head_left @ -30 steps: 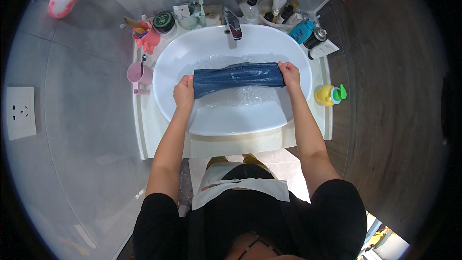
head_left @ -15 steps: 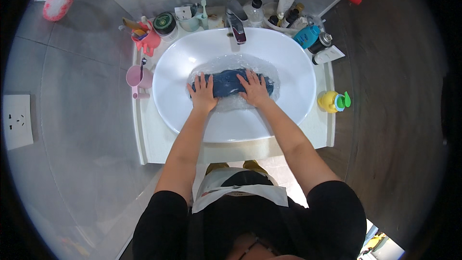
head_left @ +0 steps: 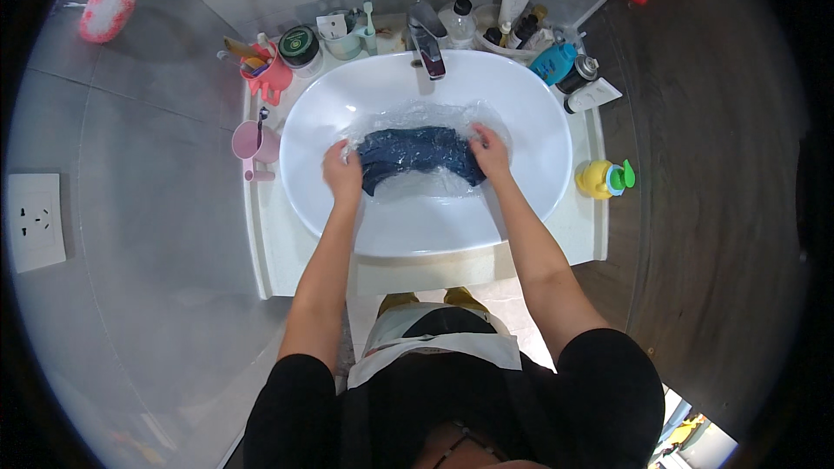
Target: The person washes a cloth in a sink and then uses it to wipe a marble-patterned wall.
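A wet dark blue cloth [head_left: 415, 149] lies spread sideways in the white sink [head_left: 417, 230], its lower edge arched. Around and over it is a clear, rippled, shiny patch that looks like shallow water [head_left: 426, 187]. At the cloth's left end, my left hand [head_left: 343, 172] has its fingers curled in on the edge. My right hand [head_left: 490, 155] holds the opposite end, thumb and fingers closed on the fabric. The exact grip of the fingertips is partly hidden.
The faucet [head_left: 427, 39] rises behind the sink. Cups, a jar [head_left: 300, 48] and toothbrushes line the back left. Bottles and tubes crowd the back right, with a blue bottle [head_left: 553, 63]. A pink cup [head_left: 254, 141] and a yellow pump bottle [head_left: 601, 180] flank the sink.
My hands were pressed flat on the bunched cloth; they have moved apart to its two ends and curled. The cloth is now spread wider and flatter.
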Available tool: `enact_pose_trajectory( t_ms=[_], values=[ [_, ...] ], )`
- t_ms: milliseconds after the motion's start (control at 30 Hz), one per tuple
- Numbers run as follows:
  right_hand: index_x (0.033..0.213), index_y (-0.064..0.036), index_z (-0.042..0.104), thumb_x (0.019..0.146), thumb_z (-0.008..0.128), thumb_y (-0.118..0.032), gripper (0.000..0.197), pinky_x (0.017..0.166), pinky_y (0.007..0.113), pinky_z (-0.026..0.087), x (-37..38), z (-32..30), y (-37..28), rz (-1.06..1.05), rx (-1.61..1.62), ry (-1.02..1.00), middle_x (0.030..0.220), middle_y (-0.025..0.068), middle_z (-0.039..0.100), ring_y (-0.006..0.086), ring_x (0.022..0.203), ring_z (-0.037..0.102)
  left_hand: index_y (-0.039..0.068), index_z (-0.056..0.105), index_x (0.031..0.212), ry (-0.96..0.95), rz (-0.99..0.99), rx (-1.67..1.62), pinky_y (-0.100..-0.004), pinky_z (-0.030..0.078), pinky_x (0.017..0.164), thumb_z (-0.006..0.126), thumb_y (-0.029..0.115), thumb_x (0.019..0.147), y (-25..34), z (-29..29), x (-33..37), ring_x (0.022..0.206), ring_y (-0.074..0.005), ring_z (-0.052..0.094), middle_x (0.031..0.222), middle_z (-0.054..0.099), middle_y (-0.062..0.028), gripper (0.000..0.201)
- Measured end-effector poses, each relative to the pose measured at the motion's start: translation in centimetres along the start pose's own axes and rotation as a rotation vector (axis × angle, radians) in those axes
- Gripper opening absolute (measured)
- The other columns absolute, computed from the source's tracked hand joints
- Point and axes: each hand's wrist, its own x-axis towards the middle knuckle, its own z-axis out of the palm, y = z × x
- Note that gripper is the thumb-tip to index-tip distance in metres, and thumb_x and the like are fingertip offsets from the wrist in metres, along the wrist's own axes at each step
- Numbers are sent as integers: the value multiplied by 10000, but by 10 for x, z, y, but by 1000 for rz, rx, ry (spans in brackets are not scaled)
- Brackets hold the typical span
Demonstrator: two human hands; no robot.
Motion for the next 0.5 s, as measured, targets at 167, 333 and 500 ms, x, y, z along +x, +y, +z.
enact_pose_trajectory(
  t_ms=[167, 333, 500],
  values=[
    [1269, -120, 559, 786, 674, -288, 525, 939, 415, 445, -25, 44, -22, -139, -366, 183, 1229, 191, 547, 345, 1137, 529, 60, 488, 1287, 60, -601, -947, -303, 438, 891, 523, 229, 943, 22, 3, -30, 1012, -171, 551, 1099, 584, -52, 385],
    [1292, -114, 537, 770, 660, -220, 547, 939, 401, 450, -47, 118, -36, -195, -335, -63, 1150, 186, 582, 362, 1071, 557, 122, 551, 1155, -334, -831, -1086, -334, 459, 878, 480, 440, 953, 16, 33, -27, 1007, -172, 573, 1089, 606, -37, 383],
    [1211, -81, 592, 755, 636, -120, 459, 899, 372, 465, -76, 119, -76, -278, 126, -376, 1063, 166, 611, 323, 996, 590, 125, 566, 1101, -412, -951, -1297, -465, 483, 847, 458, 649, 880, 64, 11, -34, 973, -275, 594, 1078, 610, -99, 579]
  ],
)
